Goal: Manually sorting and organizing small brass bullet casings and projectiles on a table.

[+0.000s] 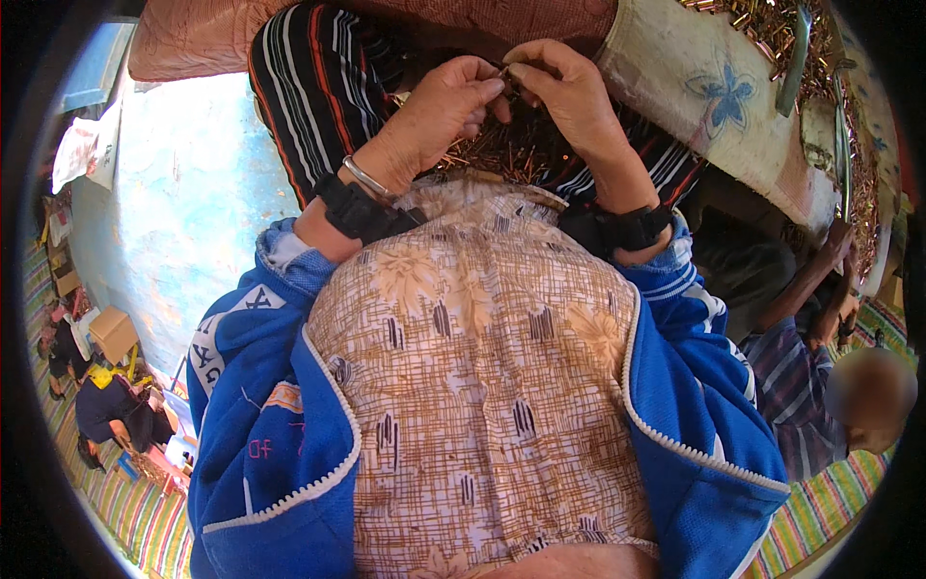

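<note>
My left hand (447, 108) and my right hand (562, 89) meet fingertip to fingertip above my lap. Both are closed in a pinch. Something small and dark sits between the fingertips, too small to name. Below the hands lies a loose heap of thin, copper-coloured metal pieces (497, 154), between my legs in striped trousers (313, 92). The hands partly hide this heap. A metal bangle (367, 179) circles my left wrist, and dark straps are on both wrists.
Reddish-brown cushioning (198, 39) runs along the far side. To the right, a pale cloth with a blue flower (728, 96) lies beside more copper-coloured pieces (757, 24). Another person (805, 376) works at the right. Farther left are people and a cardboard box (114, 334).
</note>
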`<state>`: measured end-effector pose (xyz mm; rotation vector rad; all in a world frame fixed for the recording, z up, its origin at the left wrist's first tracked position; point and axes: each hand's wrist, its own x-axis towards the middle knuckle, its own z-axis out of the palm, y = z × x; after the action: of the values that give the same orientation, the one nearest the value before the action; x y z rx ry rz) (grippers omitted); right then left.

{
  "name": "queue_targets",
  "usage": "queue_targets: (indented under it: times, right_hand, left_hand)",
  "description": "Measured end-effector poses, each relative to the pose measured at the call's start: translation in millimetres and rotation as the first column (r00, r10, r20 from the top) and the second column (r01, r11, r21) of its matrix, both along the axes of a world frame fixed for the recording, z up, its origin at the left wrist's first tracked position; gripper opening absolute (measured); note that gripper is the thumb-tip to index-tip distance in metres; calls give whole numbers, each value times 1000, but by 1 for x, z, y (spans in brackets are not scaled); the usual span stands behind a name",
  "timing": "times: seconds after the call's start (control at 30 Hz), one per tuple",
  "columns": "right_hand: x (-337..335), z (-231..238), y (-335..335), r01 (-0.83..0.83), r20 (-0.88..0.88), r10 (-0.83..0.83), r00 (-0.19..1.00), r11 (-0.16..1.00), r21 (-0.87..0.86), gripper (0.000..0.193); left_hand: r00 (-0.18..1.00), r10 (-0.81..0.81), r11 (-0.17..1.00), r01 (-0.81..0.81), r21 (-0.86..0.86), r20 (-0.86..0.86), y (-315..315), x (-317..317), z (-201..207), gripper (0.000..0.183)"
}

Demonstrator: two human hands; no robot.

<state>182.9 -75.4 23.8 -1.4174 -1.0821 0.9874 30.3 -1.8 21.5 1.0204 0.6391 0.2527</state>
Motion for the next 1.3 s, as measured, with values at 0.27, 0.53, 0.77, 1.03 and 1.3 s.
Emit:
queue_targets:
  times: [0.27, 0.53, 0.77, 1.03, 1.3]
  right_hand:
    - [5, -1, -3, -7, -203, -5, 979, 998, -56, 13]
    - [7, 4, -1, -32, -347, 9, 938, 998, -61, 13]
    - [31, 28, 12, 222, 207, -227, 952, 974, 48, 11]
    - [76, 47, 55, 180, 697, -320, 641, 946, 269, 11]
    - [77, 43, 80, 173, 806, -252, 536, 967, 187, 14]
  left_hand:
    - [999, -1, 999, -1, -42, -49, -6, 4, 4, 14]
    - [999, -6, 998, 4, -57, -36, -3, 9, 10, 14]
    - [997, 9, 986, -21, -164, -76, -1, 9, 9, 14]
    - [992, -1, 981, -22, -191, -123, 13, 6, 7, 12]
    - [988, -4, 995, -12, -97, -158, 32, 7, 16, 14]
